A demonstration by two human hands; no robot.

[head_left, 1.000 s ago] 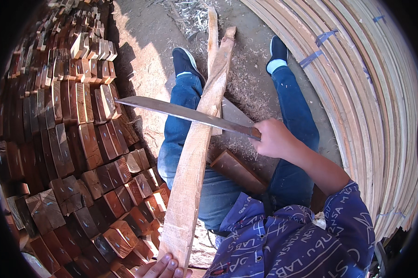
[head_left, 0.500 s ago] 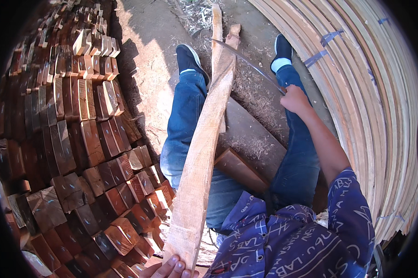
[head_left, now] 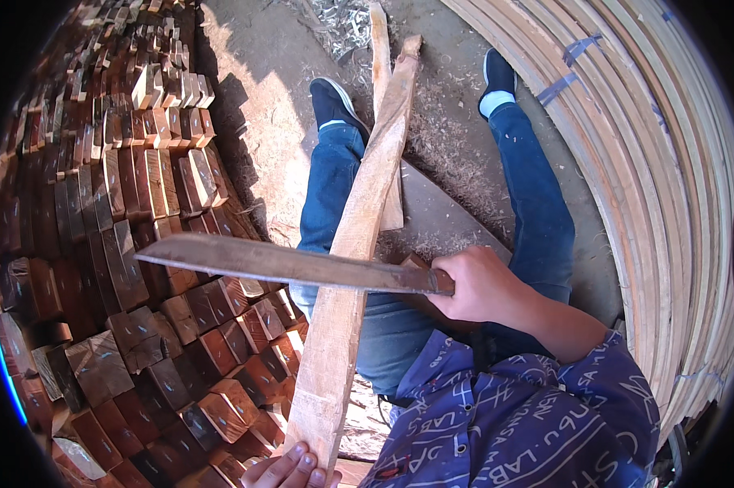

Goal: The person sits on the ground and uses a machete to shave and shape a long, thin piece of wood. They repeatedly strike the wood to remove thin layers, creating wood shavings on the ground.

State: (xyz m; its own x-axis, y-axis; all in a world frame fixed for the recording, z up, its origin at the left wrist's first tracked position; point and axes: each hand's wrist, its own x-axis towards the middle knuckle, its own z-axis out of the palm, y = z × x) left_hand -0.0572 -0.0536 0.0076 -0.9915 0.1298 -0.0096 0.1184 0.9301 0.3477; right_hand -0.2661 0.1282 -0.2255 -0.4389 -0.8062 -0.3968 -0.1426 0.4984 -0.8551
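Note:
A long pale plank (head_left: 334, 325) runs from the lower edge up between my legs, its narrow far end reaching toward the ground. My left hand (head_left: 290, 469) grips its near end, fingers over the face. My right hand (head_left: 477, 281) is closed round the handle of a machete (head_left: 277, 264). The broad, brownish blade points left and crosses over the middle of the plank; whether it touches the wood I cannot tell. Another thin wood strip (head_left: 392, 203) lies partly behind the plank.
Stacked reddish-brown wood pieces (head_left: 115, 366) fill the left side. Long pale bundled slats (head_left: 627, 163) curve along the right, tied with bluish strips. A flat board (head_left: 440, 211) lies between my legs, and shavings (head_left: 342, 24) cover the ground ahead.
My right hand has come nearer and to the left, bringing the machete from the plank's far end to across its middle. My left hand keeps its grip.

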